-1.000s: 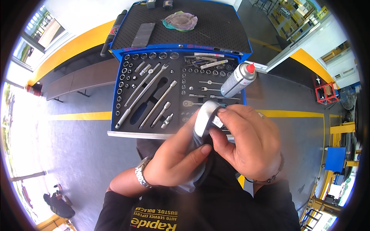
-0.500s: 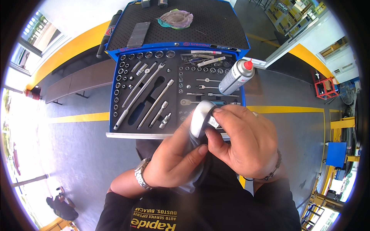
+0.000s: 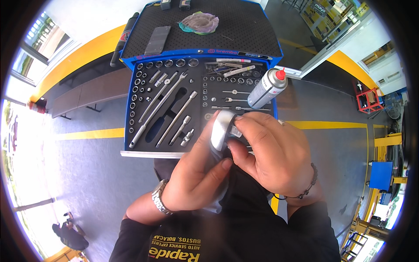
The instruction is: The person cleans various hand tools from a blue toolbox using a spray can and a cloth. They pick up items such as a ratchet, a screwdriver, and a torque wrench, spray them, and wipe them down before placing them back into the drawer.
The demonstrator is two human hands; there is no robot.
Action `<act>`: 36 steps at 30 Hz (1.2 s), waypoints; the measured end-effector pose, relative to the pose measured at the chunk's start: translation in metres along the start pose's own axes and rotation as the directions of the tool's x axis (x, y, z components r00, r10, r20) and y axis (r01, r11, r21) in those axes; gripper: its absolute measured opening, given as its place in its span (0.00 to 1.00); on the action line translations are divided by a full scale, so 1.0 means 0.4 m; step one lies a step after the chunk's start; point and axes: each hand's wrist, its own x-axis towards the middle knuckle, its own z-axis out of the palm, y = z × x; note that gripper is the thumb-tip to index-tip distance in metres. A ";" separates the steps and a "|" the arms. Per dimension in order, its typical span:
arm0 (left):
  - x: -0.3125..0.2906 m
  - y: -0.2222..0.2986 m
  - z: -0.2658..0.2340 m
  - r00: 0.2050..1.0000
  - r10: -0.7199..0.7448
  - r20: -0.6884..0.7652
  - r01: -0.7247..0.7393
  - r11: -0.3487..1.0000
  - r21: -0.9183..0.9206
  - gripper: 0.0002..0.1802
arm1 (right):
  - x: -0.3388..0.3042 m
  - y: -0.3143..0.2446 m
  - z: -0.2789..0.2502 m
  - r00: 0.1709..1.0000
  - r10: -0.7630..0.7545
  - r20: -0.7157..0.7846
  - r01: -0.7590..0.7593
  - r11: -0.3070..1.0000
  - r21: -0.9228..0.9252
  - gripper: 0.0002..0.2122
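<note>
A ratchet wrench (image 3: 221, 130) with a rounded silver head and a dark edge is held up before the drawer. My left hand (image 3: 194, 178) is wrapped around it from the left, its thumb pointing up to the right. Below that thumb a grey, blurred length shows, perhaps the handle. The thumb and forefinger of my right hand (image 3: 275, 150) pinch at a small shiny block on the head's right side. Behind my hands the pulled-out tool drawer (image 3: 139, 152) holds sockets, extension bars and long wrenches in dark foam. A tool-shaped recess (image 3: 156, 127) lies bare in it.
A spray can (image 3: 267, 89) with a red cap stands at the drawer's right side. On the blue cabinet's perforated top (image 3: 235, 39) lie a stained cloth (image 3: 199, 22) and a dark flat phone-like slab (image 3: 157, 40). A long bench (image 3: 94, 94) is at left; a person (image 3: 70, 233) appears at lower left.
Both hands have shifted slightly up and left with the ratchet wrench. Its head is turned a little, and the right fingers still pinch at the block.
</note>
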 end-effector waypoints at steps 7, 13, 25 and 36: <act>-0.005 0.000 -0.002 1.000 0.029 0.003 -0.029 0.999 0.032 0.38 | -0.009 0.004 0.021 0.998 -0.018 -0.060 0.017 1.000 -0.015 0.16; -0.004 -0.007 -0.006 0.999 0.050 0.011 -0.051 0.995 0.090 0.41 | -0.010 0.005 0.029 0.997 -0.029 -0.078 0.029 1.000 -0.011 0.15; -0.004 -0.012 -0.011 0.998 -0.044 0.041 0.055 0.944 -0.326 0.37 | 0.008 0.022 0.020 0.996 -0.059 -0.067 0.064 0.996 0.066 0.14; -0.001 -0.024 -0.001 0.956 -0.281 0.087 0.247 0.605 -0.757 0.40 | 0.024 0.018 0.030 0.993 -0.001 -0.116 0.035 0.954 0.297 0.11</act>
